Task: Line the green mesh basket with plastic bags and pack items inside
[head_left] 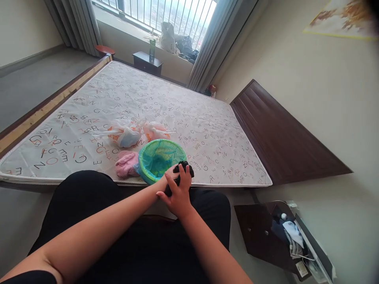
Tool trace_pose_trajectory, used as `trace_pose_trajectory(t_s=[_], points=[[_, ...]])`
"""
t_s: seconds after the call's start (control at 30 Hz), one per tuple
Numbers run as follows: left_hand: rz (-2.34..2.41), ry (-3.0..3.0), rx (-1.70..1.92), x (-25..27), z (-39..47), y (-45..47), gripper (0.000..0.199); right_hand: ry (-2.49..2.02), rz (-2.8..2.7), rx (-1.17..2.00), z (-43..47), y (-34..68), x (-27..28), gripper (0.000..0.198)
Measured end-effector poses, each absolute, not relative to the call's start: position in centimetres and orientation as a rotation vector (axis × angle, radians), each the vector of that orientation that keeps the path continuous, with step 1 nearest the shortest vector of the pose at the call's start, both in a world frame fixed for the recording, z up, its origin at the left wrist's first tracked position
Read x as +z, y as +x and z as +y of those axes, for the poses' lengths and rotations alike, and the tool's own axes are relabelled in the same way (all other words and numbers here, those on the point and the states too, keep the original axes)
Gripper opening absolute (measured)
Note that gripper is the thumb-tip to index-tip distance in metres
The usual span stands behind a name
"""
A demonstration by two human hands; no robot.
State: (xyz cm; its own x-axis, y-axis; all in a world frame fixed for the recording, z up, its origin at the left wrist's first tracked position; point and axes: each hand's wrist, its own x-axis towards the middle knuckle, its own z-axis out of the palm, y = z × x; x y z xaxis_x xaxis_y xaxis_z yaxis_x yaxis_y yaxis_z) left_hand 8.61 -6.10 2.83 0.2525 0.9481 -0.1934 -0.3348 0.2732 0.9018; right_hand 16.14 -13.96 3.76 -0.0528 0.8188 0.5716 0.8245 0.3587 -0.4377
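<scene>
A black, soft, bunched cloth-like thing (189, 170) is between my two hands, just over the right rim of a green wastebasket (142, 159) lined with a thin blue-green bag. My left hand (171, 173) reaches in from the left and closes on the black bundle; its fingers are mostly hidden. From the right, my right hand (179, 195) lies over the bundle, fingers bent onto it and thumb sticking out to the left. The exact kind of the black thing cannot be made out. Left of the wastebasket lies a pink fluffy cloth (126, 163).
Behind the wastebasket, two knotted plastic bags (126, 134) rest on the letter-patterned mattress (166, 100). A dark headboard (284, 138) stands at right. Low at right, a nightstand (256, 227) bears clothes. A small cabinet (146, 63) with a green vase is near the window.
</scene>
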Motion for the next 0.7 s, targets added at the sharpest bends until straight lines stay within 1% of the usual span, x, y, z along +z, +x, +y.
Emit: trace_pose_trajectory(t_s=[0.07, 0.17, 0.27, 0.33, 0.37, 0.43, 0.5, 0.53, 0.6, 0.63, 0.7], points=[[0.837, 0.863, 0.987, 2.6, -7.2, 8.9, 0.049, -1.380, -1.878, -0.033, -13.1, 17.1, 3.3, 0.046], [0.789, 0.860, 0.956, 2.4, -7.3, 8.8, 0.046, -1.293, -1.774, 0.035, -11.9, 18.2, 3.1, 0.031], [0.755, 0.849, 0.932, 2.8, -7.0, 8.3, 0.045, -1.313, -1.455, 0.160, -11.1, 17.8, 4.3, 0.019], [0.717, 0.800, 0.958, 3.5, -7.6, 7.9, 0.050, -1.351, -1.203, 0.274, -11.0, 16.6, 5.9, 0.012], [0.691, 0.771, 0.997, 4.0, -8.2, 7.6, 0.055, -1.361, -1.104, 0.347, -11.0, 15.9, 6.8, 0.012], [0.634, 0.730, 1.111, 5.2, -9.4, 6.9, 0.063, -1.366, -1.006, 0.511, -10.9, 14.3, 8.6, 0.016], [0.616, 0.739, 1.223, 6.2, -10.3, 6.1, 0.061, -1.378, -0.993, 0.610, -10.7, 12.9, 9.8, 0.016], [0.632, 0.749, 1.268, 6.6, -10.4, 5.7, 0.056, -1.371, -1.017, 0.606, -10.5, 12.4, 10.0, 0.013], [0.699, 0.743, 1.316, 6.8, -9.7, 5.0, 0.046, -1.314, -1.158, 0.496, -10.0, 11.8, 9.8, 0.003], [0.739, 0.725, 1.317, 6.6, -9.0, 4.6, 0.043, -1.272, -1.266, 0.415, -9.7, 11.8, 9.4, 0.002], [0.810, 0.686, 1.276, 5.8, -7.2, 4.1, 0.041, -1.209, -1.508, 0.254, -9.3, 11.9, 8.4, 0.008]])
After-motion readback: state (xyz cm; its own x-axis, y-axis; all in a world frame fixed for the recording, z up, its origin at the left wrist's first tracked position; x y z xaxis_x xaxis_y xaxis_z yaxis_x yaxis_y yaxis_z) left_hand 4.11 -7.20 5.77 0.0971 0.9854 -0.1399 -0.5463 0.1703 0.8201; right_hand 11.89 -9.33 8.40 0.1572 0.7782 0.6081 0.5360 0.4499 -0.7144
